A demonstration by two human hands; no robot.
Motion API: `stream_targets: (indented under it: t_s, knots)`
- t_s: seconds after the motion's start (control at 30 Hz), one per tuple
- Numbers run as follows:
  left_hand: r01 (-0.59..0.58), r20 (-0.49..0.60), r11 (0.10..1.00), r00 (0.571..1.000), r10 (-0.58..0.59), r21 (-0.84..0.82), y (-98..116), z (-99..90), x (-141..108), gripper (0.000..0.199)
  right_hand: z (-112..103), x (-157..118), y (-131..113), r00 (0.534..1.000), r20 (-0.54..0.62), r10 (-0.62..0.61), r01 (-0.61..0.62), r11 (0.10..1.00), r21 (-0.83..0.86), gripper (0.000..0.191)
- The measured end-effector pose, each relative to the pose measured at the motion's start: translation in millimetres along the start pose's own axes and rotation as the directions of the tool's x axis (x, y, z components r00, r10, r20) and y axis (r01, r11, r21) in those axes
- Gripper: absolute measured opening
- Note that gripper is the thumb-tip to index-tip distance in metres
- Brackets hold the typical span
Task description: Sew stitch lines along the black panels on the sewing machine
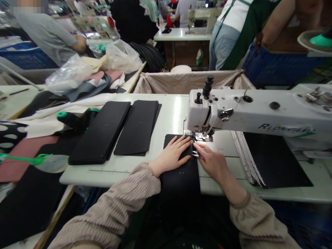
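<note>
Panel sits under our flat, spread left hand; our right hand grips scissors. Sewing machine at one o'clock: likely edge-stitching, next needing straight feed.

Dark slanted brand lettering on the glossy white metal sewing machine arm reads "RLON...", last letters unclear, with a fainter line below too small to read; white characters on dark cloth at bottom edge are cut off, illegible.
</note>
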State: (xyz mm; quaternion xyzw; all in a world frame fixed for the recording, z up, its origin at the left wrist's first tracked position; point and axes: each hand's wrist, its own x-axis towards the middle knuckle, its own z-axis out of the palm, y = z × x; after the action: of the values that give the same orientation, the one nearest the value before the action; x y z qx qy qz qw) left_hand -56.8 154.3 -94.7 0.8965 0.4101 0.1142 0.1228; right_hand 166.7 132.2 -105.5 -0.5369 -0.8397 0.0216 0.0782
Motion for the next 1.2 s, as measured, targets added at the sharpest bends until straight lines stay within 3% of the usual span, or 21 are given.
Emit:
stream_targets:
  t_s: [1.2]
  knots:
    - [-0.023, -0.023, 0.999, 0.999, 0.022, -0.041, -5.7, 0.0, 4.3, 0.058, 0.3, -1.1, -0.5, 1.000, 0.006, 0.006, -0.007, 1.000, 0.027, 0.049]
